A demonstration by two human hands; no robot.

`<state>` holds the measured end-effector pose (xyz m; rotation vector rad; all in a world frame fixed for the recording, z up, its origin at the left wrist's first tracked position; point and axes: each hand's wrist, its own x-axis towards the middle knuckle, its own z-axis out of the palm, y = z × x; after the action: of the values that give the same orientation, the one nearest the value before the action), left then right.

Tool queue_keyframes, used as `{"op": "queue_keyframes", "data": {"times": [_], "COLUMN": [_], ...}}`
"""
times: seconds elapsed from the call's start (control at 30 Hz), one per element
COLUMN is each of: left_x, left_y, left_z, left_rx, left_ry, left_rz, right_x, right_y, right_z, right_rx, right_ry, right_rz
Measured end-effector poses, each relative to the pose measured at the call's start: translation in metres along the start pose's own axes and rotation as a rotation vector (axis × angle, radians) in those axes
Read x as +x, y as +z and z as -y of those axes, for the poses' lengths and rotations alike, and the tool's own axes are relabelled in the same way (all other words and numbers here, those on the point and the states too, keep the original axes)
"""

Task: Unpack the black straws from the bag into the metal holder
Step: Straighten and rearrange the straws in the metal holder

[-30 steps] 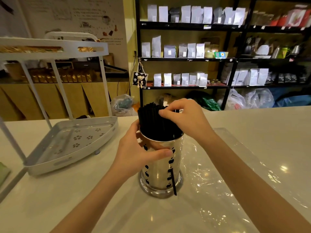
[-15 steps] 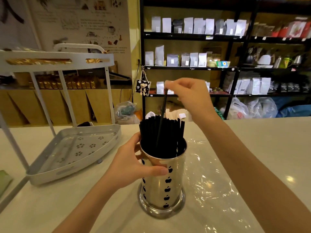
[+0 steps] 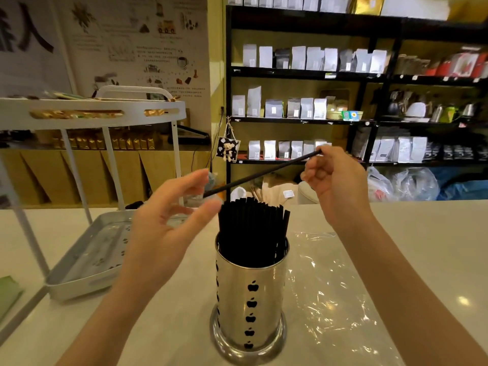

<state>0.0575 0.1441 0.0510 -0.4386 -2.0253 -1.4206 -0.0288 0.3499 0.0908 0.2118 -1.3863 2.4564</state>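
A bundle of black straws (image 3: pixel 252 229) stands upright in the metal holder (image 3: pixel 250 302), their tips fanning above its rim. The holder, a shiny cylinder with black apple cut-outs, sits on the pale worktop (image 3: pixel 412 233) in front of the person. Above the bundle, a single black straw (image 3: pixel 261 174) hangs nearly level, sloping up to the right. The right hand (image 3: pixel 335 183) pinches its upper end between fingertips. The left hand (image 3: pixel 169 223) is open, fingers spread, with the straw's lower end just by its fingertips; whether they touch is unclear. The clear plastic bag (image 3: pixel 332 299) lies flat and crinkled on the worktop, right of the holder. A white tiered rack (image 3: pixel 87 114) stands to the left.
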Motion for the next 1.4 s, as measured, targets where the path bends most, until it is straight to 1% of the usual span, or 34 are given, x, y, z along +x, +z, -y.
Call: {"op": "queue_keyframes", "data": {"times": [0.03, 0.1, 0.2, 0.27, 0.33, 0.4, 0.47, 0.53, 0.6, 0.7, 0.8, 0.87, 0.93, 0.97, 1.03, 1.1, 1.17, 1.3, 1.37, 1.4], "left_x": [0.000, 0.002, 0.009, 0.017, 0.027, 0.040, 0.052, 0.058, 0.056, 0.054, 0.059, 0.064, 0.066, 0.066, 0.062, 0.057, 0.052, 0.042, 0.035, 0.031], "left_y": [-0.001, -0.001, -0.004, -0.010, -0.018, -0.024, -0.026, -0.017, -0.001, 0.018, 0.027, 0.032, 0.040, 0.045, 0.056, 0.065, 0.070, 0.069, 0.065, 0.063], "left_z": [-0.006, -0.017, -0.028, -0.031, -0.033, -0.037, -0.042, -0.046, -0.048, -0.046, -0.049, -0.051, -0.048, -0.045, -0.036, -0.026, -0.015, -0.003, -0.003, -0.002], "left_rx": [0.014, -0.003, -0.081, -0.153, -0.196, -0.209, -0.229, -0.237, -0.214, -0.216, -0.223, -0.250, -0.282, -0.273, -0.241, -0.212, -0.128, 0.134, 0.262, 0.358], "left_ry": [0.058, 0.115, 0.128, 0.119, 0.129, 0.147, 0.175, 0.208, 0.251, 0.285, 0.206, 0.110, 0.022, -0.002, -0.018, -0.028, -0.014, 0.050, 0.107, 0.167], "left_rz": [-0.047, -0.104, -0.201, -0.285, -0.378, -0.462, -0.473, -0.400, -0.324, -0.310, -0.246, -0.127, -0.004, 0.034, 0.084, 0.135, 0.186, 0.312, 0.348, 0.353], "right_x": [-0.003, -0.009, -0.019, -0.027, -0.036, -0.044, -0.050, -0.053, -0.054, -0.056, -0.052, -0.045, -0.038, -0.035, -0.032, -0.031, -0.032, -0.031, -0.031, -0.031], "right_y": [-0.002, -0.005, -0.010, -0.014, -0.018, -0.021, -0.022, -0.023, -0.023, -0.021, -0.026, -0.030, -0.036, -0.038, -0.043, -0.046, -0.046, -0.045, -0.044, -0.044], "right_z": [-0.001, -0.003, -0.002, -0.001, -0.001, -0.004, -0.011, -0.021, -0.030, -0.038, -0.038, -0.033, -0.029, -0.028, -0.029, -0.033, -0.038, -0.040, -0.039, -0.039], "right_rx": [0.025, 0.083, 0.139, 0.115, -0.025, -0.244, -0.455, -0.676, -0.790, -0.833, -0.821, -0.757, -0.696, -0.687, -0.712, -0.770, -0.823, -0.874, -0.869, -0.862], "right_ry": [0.018, 0.049, 0.079, 0.059, -0.025, -0.159, -0.293, -0.442, -0.524, -0.539, -0.592, -0.574, -0.513, -0.464, -0.344, -0.263, -0.236, -0.250, -0.255, -0.257], "right_rz": [0.007, 0.027, 0.070, 0.153, 0.265, 0.366, 0.450, 0.474, 0.501, 0.581, 0.540, 0.457, 0.373, 0.353, 0.372, 0.409, 0.430, 0.439, 0.445, 0.450]}}
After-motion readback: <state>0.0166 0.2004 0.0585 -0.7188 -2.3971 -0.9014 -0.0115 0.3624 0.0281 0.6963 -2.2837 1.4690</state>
